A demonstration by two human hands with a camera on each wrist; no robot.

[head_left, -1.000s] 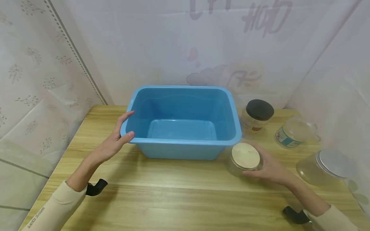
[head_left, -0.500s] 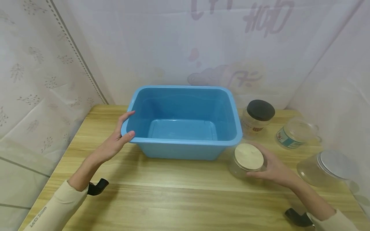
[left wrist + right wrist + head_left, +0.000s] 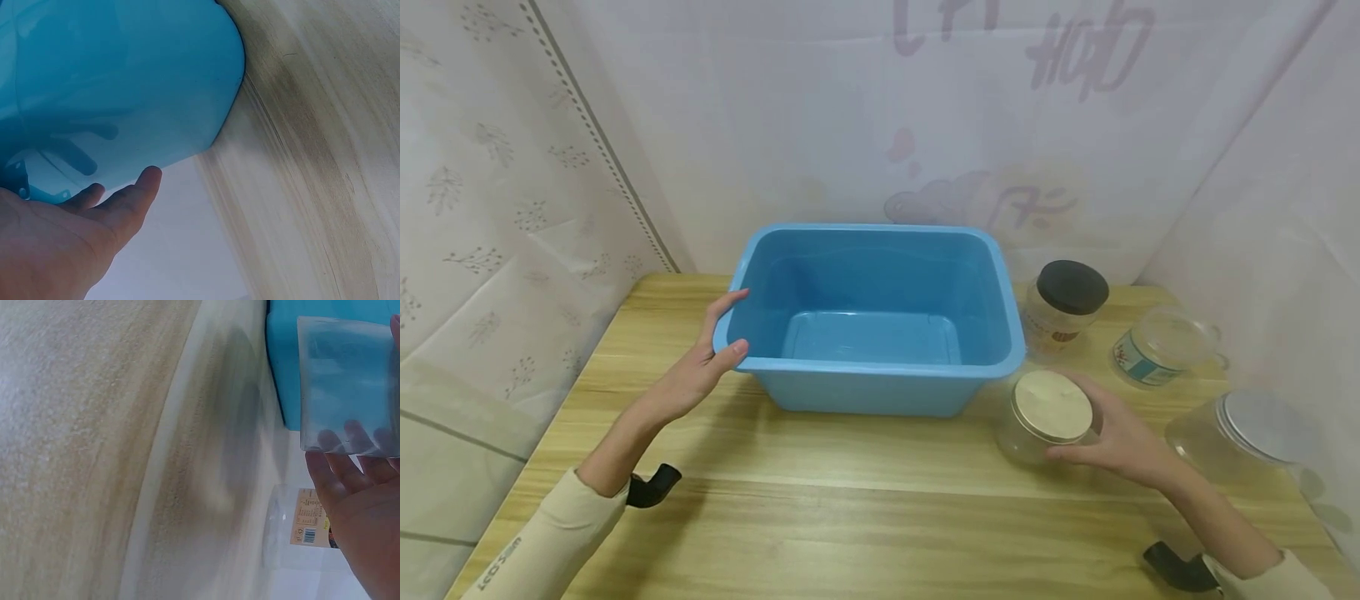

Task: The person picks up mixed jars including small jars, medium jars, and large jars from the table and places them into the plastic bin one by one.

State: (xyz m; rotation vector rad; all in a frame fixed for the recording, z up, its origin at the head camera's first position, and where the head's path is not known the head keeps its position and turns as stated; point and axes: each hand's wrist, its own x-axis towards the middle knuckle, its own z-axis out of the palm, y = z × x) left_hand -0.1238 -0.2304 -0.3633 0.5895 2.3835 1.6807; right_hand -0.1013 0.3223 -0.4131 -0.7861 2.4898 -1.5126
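Note:
A blue plastic tub (image 3: pixel 880 367) stands empty at the middle back of the wooden table (image 3: pixel 850 517). My left hand (image 3: pixel 703 362) holds its front left corner, thumb over the rim; the left wrist view shows the fingers against the tub's blue wall (image 3: pixel 125 75). My right hand (image 3: pixel 1108 433) grips a clear jar with a pale lid (image 3: pixel 1048 412), tilted toward me just right of the tub's front right corner. In the right wrist view the jar's clear body (image 3: pixel 347 387) lies in my fingers (image 3: pixel 340 481), with the tub behind it.
A black-lidded jar (image 3: pixel 1066 308) stands behind the held jar, also visible as a labelled jar (image 3: pixel 306 519) in the right wrist view. A clear labelled jar (image 3: pixel 1153 350) and a silver-lidded jar (image 3: pixel 1247 433) lie at the right. White curtains close in the back and sides.
My right hand has shifted the pale-lidded jar slightly right and tipped it more toward me. The left hand and the tub have stayed put.

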